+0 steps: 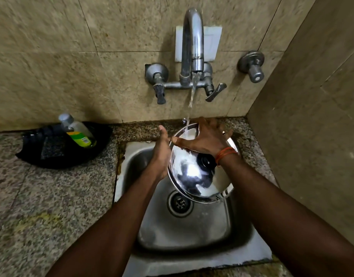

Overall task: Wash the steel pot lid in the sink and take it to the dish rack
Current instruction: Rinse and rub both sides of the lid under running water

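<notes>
You've got the round shiny steel pot lid (194, 174) tilted up over the square stainless sink (184, 232), black knob (207, 161) facing you, its far edge right under the thin stream falling from the curved chrome wall tap (192, 43). Makes sense: tilted like that, the water should sheet down the dome and drip off near the drain (180, 203) instead of pooling.

Your left hand (162, 154) props the lid's left rim from the side, palm against the edge; the fingers go behind the steel, so I can't tell how they're curled, only that the thumb sticks up free. Your right hand (204, 138) lies flat on the far part of the dome, fingers spread wide apart, looks like rubbing rather than gripping.

The clear soap bottle with the yellow-green label (78, 131) sits in the black tray (52, 156) on the speckled granite counter (42, 206) to the left, well apart from the sink.

I'd guess you're mid-rinse. No dish rack in sight.
</notes>
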